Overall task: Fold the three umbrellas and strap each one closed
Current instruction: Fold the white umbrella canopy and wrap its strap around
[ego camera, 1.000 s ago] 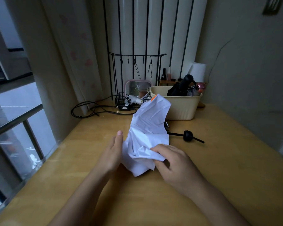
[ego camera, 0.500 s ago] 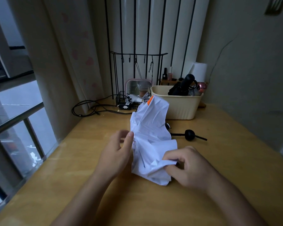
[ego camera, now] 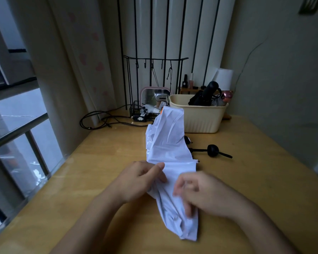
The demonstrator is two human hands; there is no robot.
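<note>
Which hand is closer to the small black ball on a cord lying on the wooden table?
Right. The right hand is on the right side of the white fabric umbrella, nearer the camera than the black ball; the left hand pinches its left edge, farther away.

Mirror [ego camera: 155,96], cables [ego camera: 99,120], perhaps bottles [ego camera: 188,81] behind basket [ego camera: 200,120]

white umbrella [ego camera: 170,147] | canopy crumpled, loose | lies on desk [ego camera: 264,180] | seemingly 2 folded umbrellas [ego camera: 205,96] in basket [ego camera: 200,120]
</note>
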